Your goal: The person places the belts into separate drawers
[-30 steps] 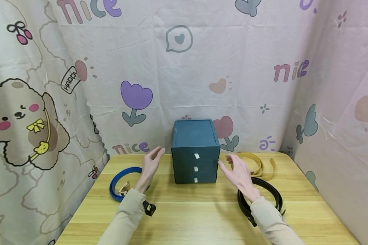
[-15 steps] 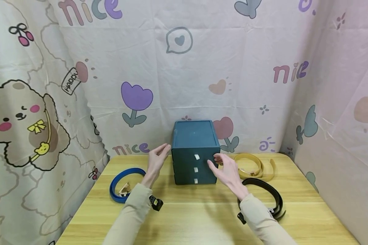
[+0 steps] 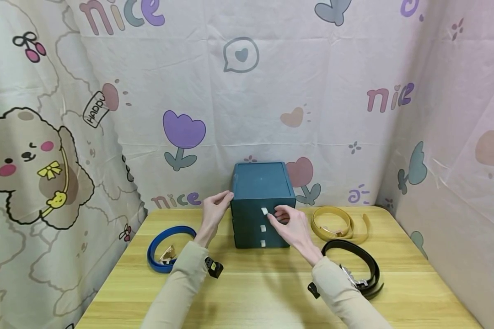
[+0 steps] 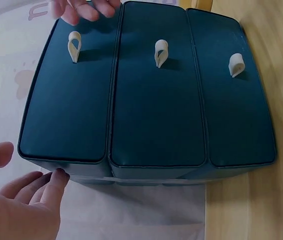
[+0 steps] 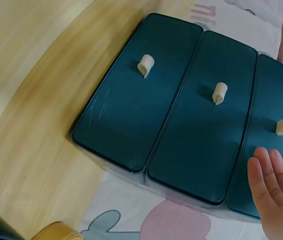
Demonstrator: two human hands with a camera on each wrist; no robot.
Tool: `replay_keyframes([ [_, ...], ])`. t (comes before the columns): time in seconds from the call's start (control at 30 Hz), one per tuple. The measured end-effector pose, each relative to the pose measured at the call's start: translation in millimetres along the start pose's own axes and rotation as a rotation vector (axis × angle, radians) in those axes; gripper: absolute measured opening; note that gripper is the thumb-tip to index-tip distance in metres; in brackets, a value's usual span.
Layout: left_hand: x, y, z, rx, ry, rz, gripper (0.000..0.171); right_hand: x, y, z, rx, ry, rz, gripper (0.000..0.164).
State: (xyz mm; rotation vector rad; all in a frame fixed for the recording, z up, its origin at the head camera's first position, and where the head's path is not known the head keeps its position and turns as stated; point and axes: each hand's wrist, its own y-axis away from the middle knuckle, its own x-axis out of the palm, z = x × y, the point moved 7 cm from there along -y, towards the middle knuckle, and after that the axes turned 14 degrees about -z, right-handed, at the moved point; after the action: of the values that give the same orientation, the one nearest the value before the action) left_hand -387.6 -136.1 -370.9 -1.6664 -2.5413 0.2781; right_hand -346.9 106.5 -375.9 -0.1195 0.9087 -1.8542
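Note:
A dark teal chest of drawers with a three-drawer front stands at the back middle of the table. Each drawer front carries a small white pull tab; the top pull tab is nearest my right hand. That hand holds nothing, its fingers a short way from the tab in the right wrist view. My left hand is at the chest's upper left side. In the left wrist view its fingertips seem to touch the side wall by the top drawer. All drawers sit closed.
A coiled blue belt with a gold buckle lies left. On the right are a coiled yellow belt and, nearer, a coiled black belt with a silver buckle. A printed curtain hangs behind the table.
My left hand has moved right to the chest's left side. The right hand has moved left across the drawer fronts to beside the top tab. The chest and belts stay put.

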Motion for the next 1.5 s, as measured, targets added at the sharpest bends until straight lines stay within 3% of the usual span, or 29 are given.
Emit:
replay_keyframes([
  [0.47, 2.2, -1.0, -5.5, 0.009, -0.089, 0.008, 0.039, 17.1, -1.2, 5.0, 0.062, -0.041, 0.039, 0.023],
  [0.87, 1.6, -1.7, -5.2, -0.029, -0.090, 0.033, 0.037, 22.7, -4.1, 3.4, 0.116, -0.059, 0.012, 0.017],
  [1.5, 2.4, -1.5, -6.2, -0.033, -0.083, 0.041, 0.036, 28.2, -3.9, -2.0, 0.188, -0.081, -0.042, 0.011],
])
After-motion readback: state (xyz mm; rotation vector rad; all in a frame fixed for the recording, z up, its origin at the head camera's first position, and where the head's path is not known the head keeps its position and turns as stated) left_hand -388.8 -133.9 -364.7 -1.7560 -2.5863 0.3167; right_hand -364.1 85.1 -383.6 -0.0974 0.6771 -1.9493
